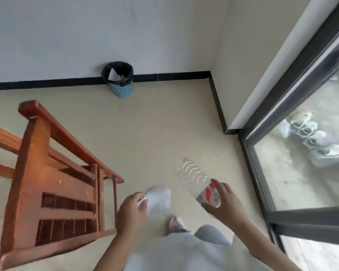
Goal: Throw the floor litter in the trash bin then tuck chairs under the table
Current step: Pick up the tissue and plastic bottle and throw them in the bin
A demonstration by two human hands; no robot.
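My left hand (pixel 131 210) pinches a white sheet of paper (pixel 159 198) that hangs in front of me. My right hand (pixel 222 204) grips a clear empty plastic bottle (pixel 194 178) by its red-and-white label end, the bottle pointing up and away. A blue perforated trash bin (pixel 120 80) with a black liner stands against the far wall, with white paper inside it. A brown wooden chair (pixel 53 173) stands on the floor at my left, close to my left hand.
A black baseboard (pixel 174 76) runs along the white wall and turns at the corner on the right. A dark-framed glass door (pixel 294 145) fills the right side, with several shoes behind the glass. Beige floor lies between me and the bin. My foot (pixel 175 223) is below.
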